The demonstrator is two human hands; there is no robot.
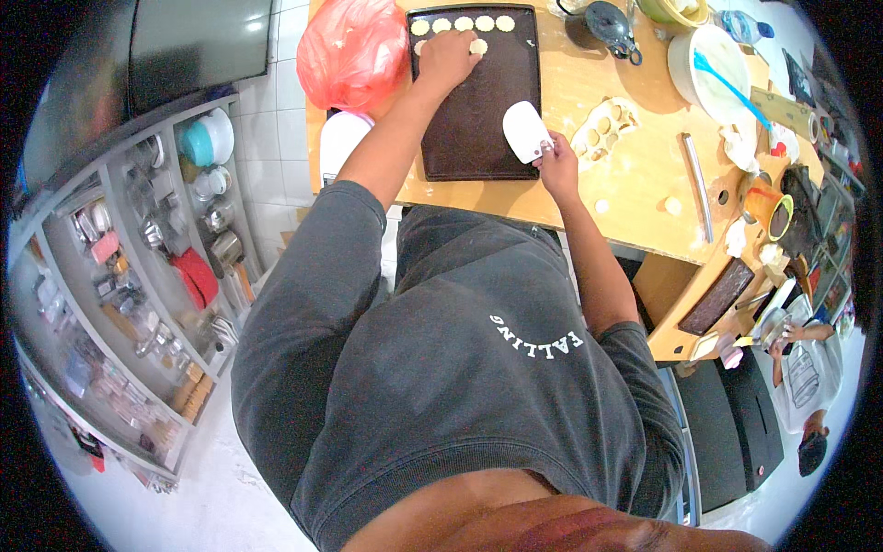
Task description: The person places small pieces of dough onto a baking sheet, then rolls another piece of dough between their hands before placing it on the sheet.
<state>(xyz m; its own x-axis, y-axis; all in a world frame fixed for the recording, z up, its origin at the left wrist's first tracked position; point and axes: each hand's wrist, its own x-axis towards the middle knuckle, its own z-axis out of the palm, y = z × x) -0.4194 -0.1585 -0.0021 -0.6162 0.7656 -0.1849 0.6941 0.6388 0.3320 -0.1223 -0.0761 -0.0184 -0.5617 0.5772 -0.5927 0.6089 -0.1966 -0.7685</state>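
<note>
Near the far end of a dark baking tray point(478, 129), my left hand point(448, 57) is bent down over the second row of pale, scalloped dough rounds. Its thumb and finger are closed at the edges of one dough round point(478, 46). Another round in that row shows partly beside the hand. A full row of dough rounds point(464, 24) lies along the tray's far edge. My right hand point(556, 166) grips a white dough scraper point(525, 132), held over the tray's near right corner. A rolled dough sheet point(604, 127) with round holes cut in it lies right of the tray.
Left of the tray sit a red plastic bag point(352, 55) and a white object point(343, 143). To the right are a metal rod point(697, 187), a white tub point(682, 69) with a blue spatula point(731, 89), and a dark lidded pot point(602, 26). Another person point(809, 373) is at far right.
</note>
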